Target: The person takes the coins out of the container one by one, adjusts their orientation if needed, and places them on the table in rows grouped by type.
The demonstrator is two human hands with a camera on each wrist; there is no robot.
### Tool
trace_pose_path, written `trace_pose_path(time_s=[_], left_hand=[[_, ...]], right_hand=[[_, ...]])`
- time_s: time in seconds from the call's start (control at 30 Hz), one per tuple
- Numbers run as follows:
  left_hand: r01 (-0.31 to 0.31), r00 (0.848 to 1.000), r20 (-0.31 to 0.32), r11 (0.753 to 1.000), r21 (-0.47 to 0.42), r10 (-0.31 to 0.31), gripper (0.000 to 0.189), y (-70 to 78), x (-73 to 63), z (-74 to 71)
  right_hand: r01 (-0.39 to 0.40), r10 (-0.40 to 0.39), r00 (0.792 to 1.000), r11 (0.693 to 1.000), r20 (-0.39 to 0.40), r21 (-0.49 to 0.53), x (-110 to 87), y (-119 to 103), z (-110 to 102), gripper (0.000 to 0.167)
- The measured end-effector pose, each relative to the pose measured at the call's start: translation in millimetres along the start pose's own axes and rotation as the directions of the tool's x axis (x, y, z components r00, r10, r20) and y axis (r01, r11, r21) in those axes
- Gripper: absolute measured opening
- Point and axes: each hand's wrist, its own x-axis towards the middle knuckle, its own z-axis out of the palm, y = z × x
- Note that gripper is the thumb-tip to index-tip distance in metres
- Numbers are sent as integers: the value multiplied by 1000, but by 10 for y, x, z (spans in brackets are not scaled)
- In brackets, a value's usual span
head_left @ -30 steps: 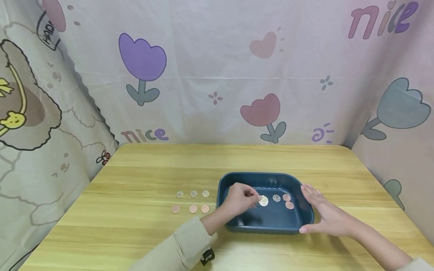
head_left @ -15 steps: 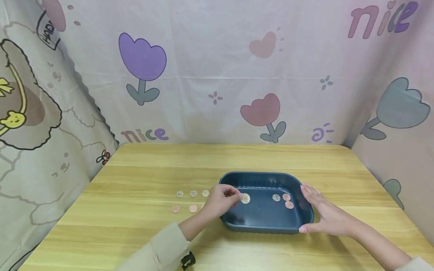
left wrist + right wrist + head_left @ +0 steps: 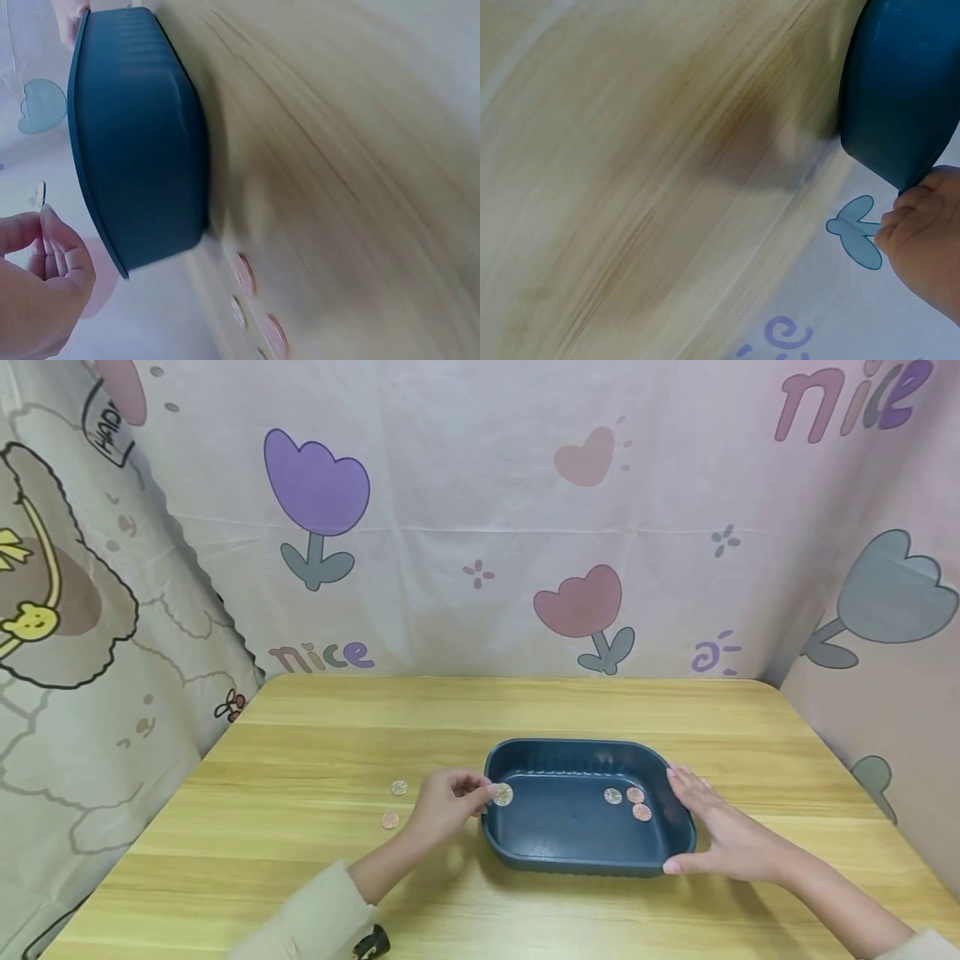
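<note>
Between thumb and fingers my left hand [image 3: 446, 806] pinches a gold-coloured coin [image 3: 503, 794] on edge, at the left rim of the dark blue tray [image 3: 555, 839]. In the left wrist view this coin [image 3: 40, 196] shows above rim level, beside the tray's wall. My right hand [image 3: 720, 831] grips the tray's right end, thumb at the front corner and fingers along the rim. Inside, toward the right, lie a silver coin [image 3: 612, 796] and two copper coins [image 3: 635, 795].
Left of my left hand, a silver coin [image 3: 399, 787] and a copper coin [image 3: 390, 820] lie on the wooden table [image 3: 300, 743]. More coins, such as a copper one [image 3: 244, 274], show in the left wrist view. A patterned curtain [image 3: 450, 485] hangs behind the table.
My left hand has carried the gold coin leftward, from over the tray's middle to its left rim, and now hides some of the table coins. The right hand stays on the tray.
</note>
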Motion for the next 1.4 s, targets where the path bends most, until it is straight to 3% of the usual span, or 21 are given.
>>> trace_pose_path(time_s=[0.37, 0.77, 0.97, 1.4], left_hand=[[91, 990, -106, 996, -4, -91, 11, -173, -32, -343], [177, 973, -171, 978, 114, -156, 16, -329, -114, -728], [181, 968, -202, 970, 163, -147, 18, -434, -102, -898], [261, 955, -205, 936, 235, -215, 23, -701, 12, -1202]], right_hand=[[-5, 5, 1000, 1000, 7, 2, -12, 5, -14, 111], [0, 0, 1000, 1000, 6, -3, -10, -1, -17, 110], [-2, 2, 1000, 1000, 10, -1, 0, -5, -21, 110], [-6, 5, 1000, 1000, 18, 12, 6, -17, -21, 110]])
